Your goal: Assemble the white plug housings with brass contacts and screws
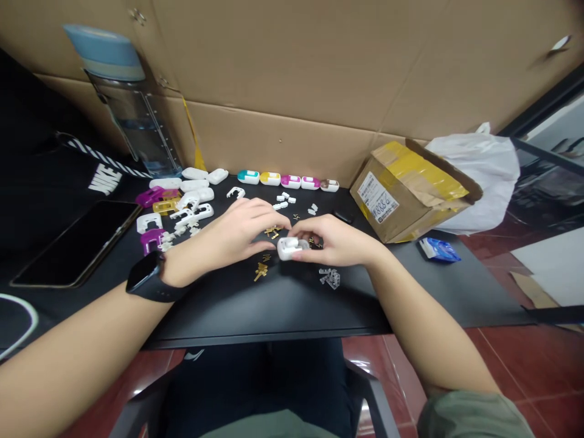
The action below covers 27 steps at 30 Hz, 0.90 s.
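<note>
My right hand (331, 240) is closed around a small white plastic casing (288, 248), thumb below and fingers on top. To its left, my left hand (246, 225) has its thumb and fingers apart, next to small brass parts (272, 232) on the black table; nothing shows between its fingers. More brass pieces (260, 271) lie nearer the front edge. Clear plastic pieces (330, 278) rest below my right hand. Beyond the hands are small white blocks (283, 198) and a white open frame (236, 192). My right fingers partly hide some small parts behind the casing.
A row of several two-coloured casings (291, 181) lines the back. White, purple and yellow shells (182, 201) are piled at left, near a tablet (77, 243) and a water bottle (132, 115). A cardboard box (406, 194) and a blue packet (439, 250) sit at right.
</note>
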### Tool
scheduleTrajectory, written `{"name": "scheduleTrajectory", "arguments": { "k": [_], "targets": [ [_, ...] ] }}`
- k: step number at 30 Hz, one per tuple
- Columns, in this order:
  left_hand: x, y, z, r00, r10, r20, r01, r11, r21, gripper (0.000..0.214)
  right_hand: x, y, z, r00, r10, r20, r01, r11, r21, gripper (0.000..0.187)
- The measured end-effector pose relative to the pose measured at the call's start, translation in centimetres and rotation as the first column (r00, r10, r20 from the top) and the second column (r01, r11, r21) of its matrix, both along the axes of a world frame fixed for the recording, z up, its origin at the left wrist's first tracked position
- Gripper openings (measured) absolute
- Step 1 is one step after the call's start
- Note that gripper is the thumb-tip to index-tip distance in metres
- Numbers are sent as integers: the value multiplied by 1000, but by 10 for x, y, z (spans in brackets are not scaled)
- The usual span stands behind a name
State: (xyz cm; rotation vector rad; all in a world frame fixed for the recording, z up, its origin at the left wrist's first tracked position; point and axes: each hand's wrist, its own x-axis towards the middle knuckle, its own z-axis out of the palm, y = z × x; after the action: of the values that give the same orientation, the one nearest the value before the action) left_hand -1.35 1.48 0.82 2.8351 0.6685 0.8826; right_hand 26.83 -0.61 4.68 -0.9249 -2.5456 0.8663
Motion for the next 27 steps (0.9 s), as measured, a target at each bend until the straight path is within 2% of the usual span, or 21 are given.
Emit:
{"name": "scheduleTrajectory", "arguments": {
  "k": [4, 7, 11, 16, 18, 20, 22, 23, 25, 27],
  "targets": [
    [-2, 3, -5, 998, 42, -45, -44, 998, -49, 22, -3, -1, -5, 982, 92, 162, -104, 993, 64, 27],
    [-1, 2, -4, 998, 49, -45, -52, 996, -73, 17, -6, -2, -8, 977, 117, 180, -127, 991, 44, 28],
    [1, -1, -2, 998, -14, -61, 7, 995, -102, 17, -9, -3, -11, 973, 128, 190, -140, 989, 49, 30],
    [5, -8, 0, 995, -79, -62, 67, 982, -175, 24, 0, 1, -4, 972, 124, 200, -140, 988, 67, 46],
    [8, -13, 0, 993, -83, -82, 66, 980, -190, 28, 14, 4, 5, 975, 30, 220, -49, 995, 82, 43],
    [12, -18, -1, 990, -85, -115, 61, 977, -204, 31, 32, 9, 15, 948, -178, 264, 148, 980, 130, 22],
    [17, -23, -3, 986, -97, -135, 68, 976, -208, 35, 49, 16, 21, 841, -383, 382, 331, 923, 198, 12],
    [18, -25, -4, 985, -106, -136, 76, 975, -209, 36, 57, 19, 23, 770, -447, 456, 395, 894, 209, 14],
    [21, -26, -7, 983, -128, -132, 96, 969, -226, 38, 67, 24, 24, 672, -468, 574, 463, 870, 169, 22],
    [21, -26, -7, 979, -158, -132, 119, 957, -266, 34, 72, 29, 24, 641, -453, 620, 493, 861, 120, 26]
  ]
}}
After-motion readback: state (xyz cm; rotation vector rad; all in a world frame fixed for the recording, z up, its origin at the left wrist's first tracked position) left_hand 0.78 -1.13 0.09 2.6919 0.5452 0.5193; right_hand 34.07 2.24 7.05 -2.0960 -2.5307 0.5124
